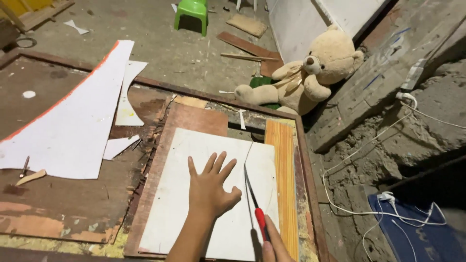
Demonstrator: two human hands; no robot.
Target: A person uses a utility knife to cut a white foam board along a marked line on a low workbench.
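Head view: you're looking down at a white panel (204, 194) lying flat on the table (63, 204), on top of a brown board (194, 119).
Saw: a thin blade with a red handle (260, 218) stands on the panel's right half, right at a thin dark line on the panel running away from you.
Long axis: blade and line both point away from you, leaning slightly left at the far end.
Right hand (274, 245): you've got it closed on the red handle at the near edge, so it's the nearer one to the tool.
Left hand (209, 189): fingers spread wide, palm pressed flat on the panel, just left of the blade, not touching it.
Beyond: an orange-grained strip (284, 184) borders the panel's right side; white offcuts (73, 121) lie to the left; a teddy bear (310, 73) sits past the table.
Hard to see: your right hand is mostly cut off by the frame, and the blade tip melts into the line.
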